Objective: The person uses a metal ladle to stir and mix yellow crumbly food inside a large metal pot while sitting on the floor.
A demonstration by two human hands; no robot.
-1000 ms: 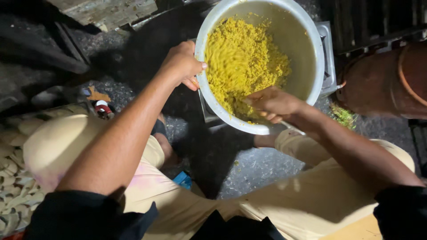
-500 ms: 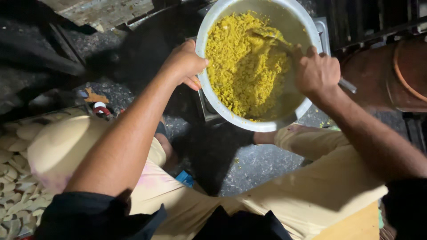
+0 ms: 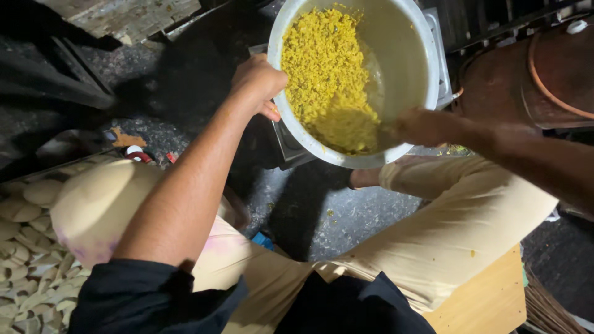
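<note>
A makeshift floor-level cooking spot, likely outdoors or in a rough work yard: a large metal pot of yellow crumbly food sits at 12 o'clock on a dark, gritty stone floor strewn with scraps. Rows of pale shaped dough pieces lie at 8 o'clock, a rusty brown vessel at 2 o'clock, and a worn wooden board at 11 o'clock.

A: Harsh light from above; the pale bowl and the yellow food glow, almost glaring.

B: And the floor?

A: Dim, with deep shadow beneath the bowl and black corners.

B: Sharp?

A: Mostly. The right hand is smeared by motion blur; the left hand is crisp, its forearm brightly lit.
</note>
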